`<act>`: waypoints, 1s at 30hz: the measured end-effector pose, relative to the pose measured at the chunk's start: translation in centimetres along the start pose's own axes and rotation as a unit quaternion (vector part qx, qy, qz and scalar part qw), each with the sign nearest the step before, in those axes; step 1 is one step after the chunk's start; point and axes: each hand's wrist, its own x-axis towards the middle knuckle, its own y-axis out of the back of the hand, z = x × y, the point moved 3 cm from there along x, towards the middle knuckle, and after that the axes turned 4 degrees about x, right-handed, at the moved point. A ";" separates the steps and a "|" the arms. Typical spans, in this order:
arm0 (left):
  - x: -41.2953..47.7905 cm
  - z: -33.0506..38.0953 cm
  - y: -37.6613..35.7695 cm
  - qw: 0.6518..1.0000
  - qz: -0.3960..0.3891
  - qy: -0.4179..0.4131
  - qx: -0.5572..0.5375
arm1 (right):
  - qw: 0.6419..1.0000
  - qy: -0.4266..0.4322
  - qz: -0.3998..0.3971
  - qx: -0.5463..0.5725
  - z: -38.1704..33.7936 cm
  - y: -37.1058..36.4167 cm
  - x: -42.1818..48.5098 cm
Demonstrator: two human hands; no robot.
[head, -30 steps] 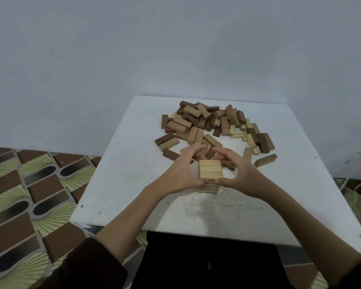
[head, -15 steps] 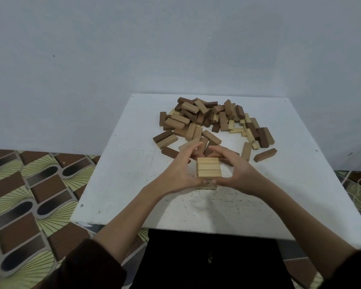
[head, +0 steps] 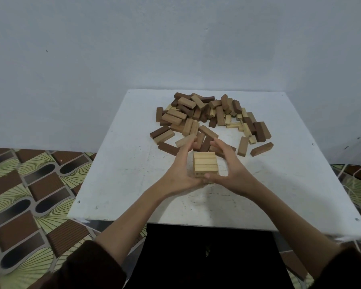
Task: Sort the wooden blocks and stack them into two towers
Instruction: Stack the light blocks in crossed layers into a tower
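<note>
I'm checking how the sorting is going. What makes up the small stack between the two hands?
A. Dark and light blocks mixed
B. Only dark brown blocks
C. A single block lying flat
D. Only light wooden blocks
D: the stack between the left hand and right hand shows only light wood on its top and front, while the dark brown blocks lie in the loose pile behind it.

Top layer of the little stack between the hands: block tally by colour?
Light rectangular wooden blocks: 3
Dark brown rectangular wooden blocks: 0 (those in view lie loose on the table)
Total: 3
</note>
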 end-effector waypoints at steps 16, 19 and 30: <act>-2.0 -1.6 -3.5 0.996 0.087 0.006 -0.031 | 0.989 0.023 0.139 0.042 2.2 -4.0 -1.4; -2.0 -1.8 -3.6 0.996 0.089 -0.004 -0.017 | 0.990 0.025 0.137 0.027 2.5 -4.1 -1.3; -1.8 -2.0 -3.7 0.996 0.082 -0.018 0.011 | 0.992 0.027 0.126 0.015 2.9 -4.4 -1.0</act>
